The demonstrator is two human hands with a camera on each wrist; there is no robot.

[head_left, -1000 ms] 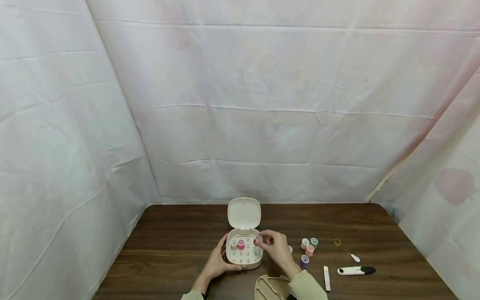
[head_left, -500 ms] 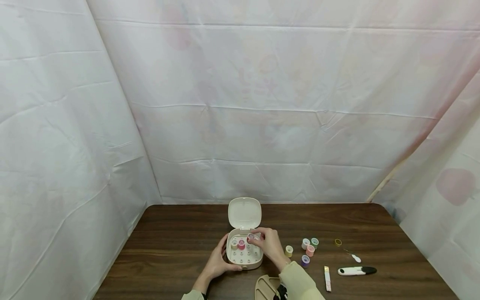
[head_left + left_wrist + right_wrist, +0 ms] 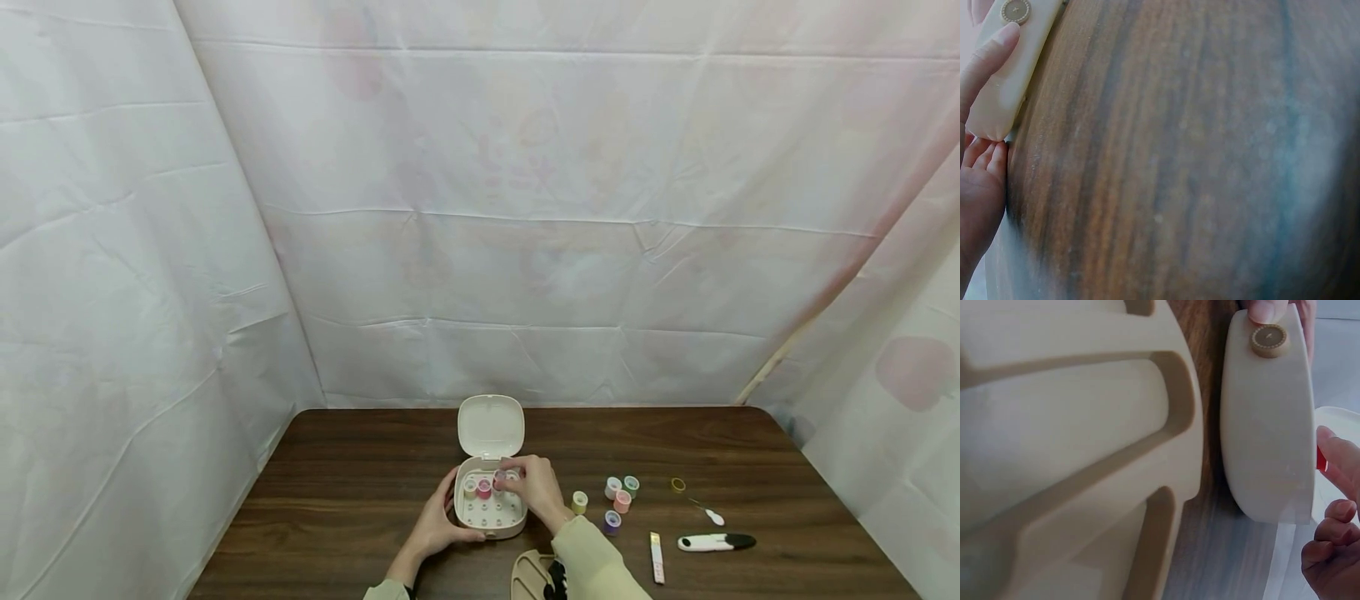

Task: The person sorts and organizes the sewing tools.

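Observation:
A cream sewing box (image 3: pixel 491 532) stands with its lid (image 3: pixel 491 425) raised and a pegged tray inside. My left hand (image 3: pixel 437 523) grips its left side, thumb near the round front button (image 3: pixel 1016 10). Over the back row of pegs, my right hand (image 3: pixel 537 490) pinches a thread spool (image 3: pixel 500 477); its red thread shows between the fingers in the right wrist view. To its left in the box sit a pale yellow spool (image 3: pixel 470 489) and a pink spool (image 3: pixel 484 490). Another spool (image 3: pixel 513 475) at the right is partly hidden by my right hand.
Right of the box stand a yellow spool (image 3: pixel 580 502), a purple spool (image 3: pixel 612 522) and several others. Farther right lie a needle threader (image 3: pixel 714 517), a small yellow ring (image 3: pixel 678 484), a black-and-white tool (image 3: pixel 716 542) and a narrow strip (image 3: pixel 657 557). A beige divided tray (image 3: pixel 527 575) lies in front.
My right hand has moved left with the red spool, from the right end of the back row to the peg beside it. The left hand keeps its grip on the box.

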